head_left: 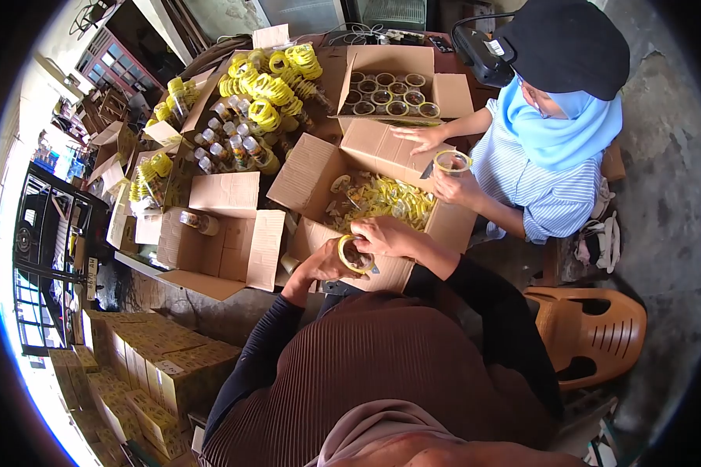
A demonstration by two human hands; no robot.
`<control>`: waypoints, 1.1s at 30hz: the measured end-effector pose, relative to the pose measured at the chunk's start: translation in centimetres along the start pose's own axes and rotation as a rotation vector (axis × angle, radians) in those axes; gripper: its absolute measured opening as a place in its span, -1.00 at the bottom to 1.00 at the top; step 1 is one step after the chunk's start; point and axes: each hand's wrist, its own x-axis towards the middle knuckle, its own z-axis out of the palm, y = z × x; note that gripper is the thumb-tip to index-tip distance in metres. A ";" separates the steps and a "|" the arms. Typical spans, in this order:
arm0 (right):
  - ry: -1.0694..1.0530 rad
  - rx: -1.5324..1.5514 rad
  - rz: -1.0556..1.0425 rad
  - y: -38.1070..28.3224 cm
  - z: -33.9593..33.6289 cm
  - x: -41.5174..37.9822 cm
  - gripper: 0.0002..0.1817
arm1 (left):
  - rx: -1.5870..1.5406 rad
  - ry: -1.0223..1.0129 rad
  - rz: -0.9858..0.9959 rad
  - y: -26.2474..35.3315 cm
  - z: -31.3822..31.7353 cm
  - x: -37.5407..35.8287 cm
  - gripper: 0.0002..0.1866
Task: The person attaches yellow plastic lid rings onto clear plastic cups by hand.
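My left hand (325, 262) is closed around a clear round jar (354, 258) with a yellow ring at its mouth, tilted towards me. The fingers of my right hand (385, 235) are pinched together at the jar's upper rim. Whatever lies between those fingertips is hidden. A small flat grey-blue piece (375, 270) shows at the jar's lower right edge. Both hands are over the near side of an open cardboard box (308, 175). Yellow and clear scraps (393, 201) fill that box.
Across the box, a co-worker's hand (457, 187) holds a similar jar (452, 161). Behind stands a carton (454, 95) of jars. To the left are an open box (220, 247) with a jar inside, capped bottles (234, 140) and yellow rings (266, 89). An orange chair (627, 327) stands right.
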 end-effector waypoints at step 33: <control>0.507 0.181 0.562 11.7 6.7 -1.7 -0.75 | 0.657 0.846 0.157 1.6 4.0 -0.7 -0.60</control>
